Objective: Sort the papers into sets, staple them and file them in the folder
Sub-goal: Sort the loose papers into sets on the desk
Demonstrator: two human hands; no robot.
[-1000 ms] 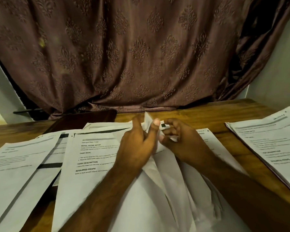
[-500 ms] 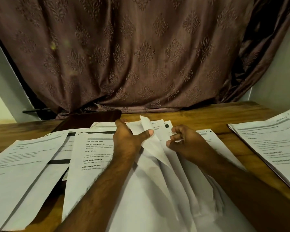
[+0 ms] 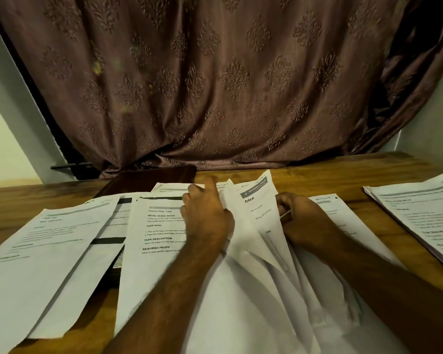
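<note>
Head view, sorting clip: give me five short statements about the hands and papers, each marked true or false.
1. The left hand rests on the sheets in the middle of the table. True.
2. The right hand lies flat and open on the table. False: its fingers are curled round the edge of the lifted sheets.
3. A separate stack of papers lies at the right edge. True.
4. A stapler sits between the hands. False: only paper shows there.
5. The curtain behind the table is plain white. False: it is brown with an embossed pattern.
</note>
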